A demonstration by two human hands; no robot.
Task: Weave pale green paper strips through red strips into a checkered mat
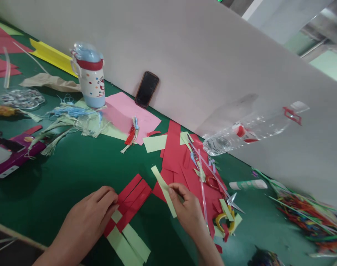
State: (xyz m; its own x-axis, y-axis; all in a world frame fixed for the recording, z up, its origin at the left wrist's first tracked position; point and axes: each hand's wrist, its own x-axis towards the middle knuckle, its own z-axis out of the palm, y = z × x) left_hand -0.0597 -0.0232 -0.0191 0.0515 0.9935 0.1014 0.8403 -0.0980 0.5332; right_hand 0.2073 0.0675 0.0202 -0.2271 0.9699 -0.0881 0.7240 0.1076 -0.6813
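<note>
My left hand (pixel 88 218) lies flat on a woven piece of red strips (pixel 133 197) and pale green strips (pixel 129 244), with the fingers stretched out and pressing it down on the green table (pixel 74 166). My right hand (pixel 187 210) pinches a loose pale green paper strip (pixel 162 186) between thumb and fingers, just to the right of the woven piece. The strip slants up to the left, above the red paper.
Red paper sheets (pixel 176 155) and scissors (pixel 226 210) lie to the right. A clear plastic bottle (pixel 251 133), a glue stick (pixel 247 184), a phone (pixel 146 88), a pink sheet (pixel 126 111), a child's flask (pixel 90 75) and tassels (pixel 71 122) stand further back. A white wall borders the table.
</note>
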